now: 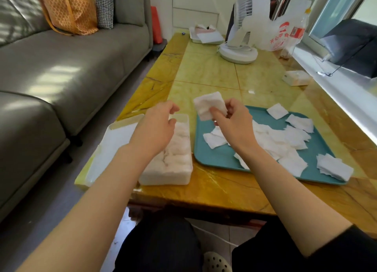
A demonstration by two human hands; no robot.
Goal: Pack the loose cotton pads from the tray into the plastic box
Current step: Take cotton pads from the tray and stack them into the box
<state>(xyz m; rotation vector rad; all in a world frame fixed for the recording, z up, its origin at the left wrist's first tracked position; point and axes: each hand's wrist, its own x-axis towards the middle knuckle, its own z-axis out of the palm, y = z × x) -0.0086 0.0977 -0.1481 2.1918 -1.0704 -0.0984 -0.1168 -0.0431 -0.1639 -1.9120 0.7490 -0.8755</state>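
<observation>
Two hands: right (234, 125) around soft square cotton pads (208, 104), left (157, 127) loose, empty over plastic box (173, 169).

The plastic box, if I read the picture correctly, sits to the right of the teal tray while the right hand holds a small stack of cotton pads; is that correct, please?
Not quite. The head view shows the plastic box sitting to the left of the teal tray, not to its right. The rest stands: the right hand holds a small stack of cotton pads.
</observation>
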